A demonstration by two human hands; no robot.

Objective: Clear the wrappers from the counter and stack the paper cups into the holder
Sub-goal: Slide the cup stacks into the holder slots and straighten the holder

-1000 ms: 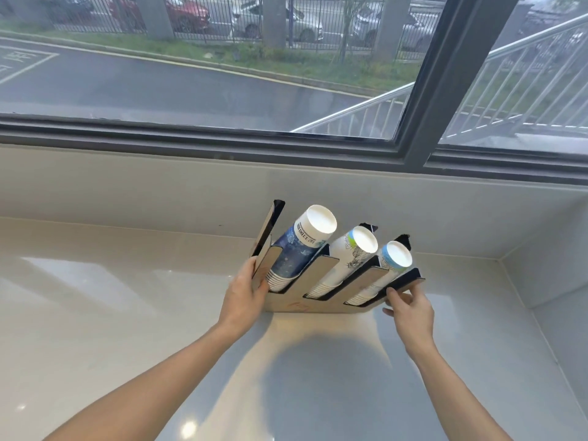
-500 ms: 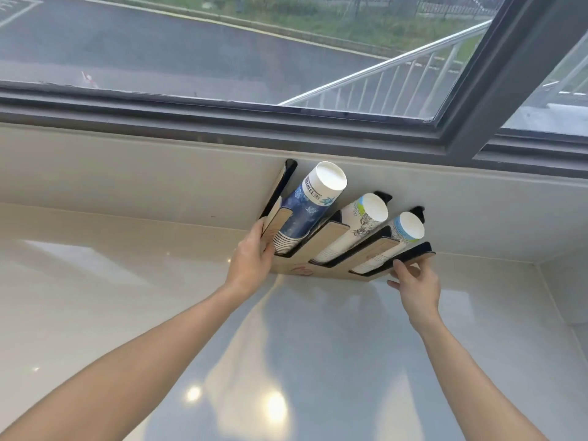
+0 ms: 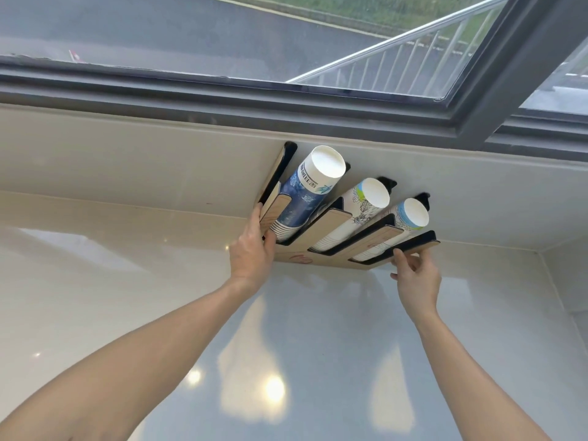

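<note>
Holder (image 3: pixel 318 259) sits at the back of the counter (image 3: pixel 127 297) against the wall, three cup stacks in its slots; the left hand (image 3: pixel 251 253) grips its left end and the right hand (image 3: pixel 413 275) pinches its right corner. A crooked shove could tip it and spill the tall blue stack (image 3: pixel 305 198). No wrappers show, and the left fingertips hide behind the panel.

A wooden cup holder (image 3: pixel 321 254) with black dividers lies on the desk (image 3: pixel 318 345) against the wall, holding three slanted stacks of paper cups (image 3: pixel 305 198).
</note>
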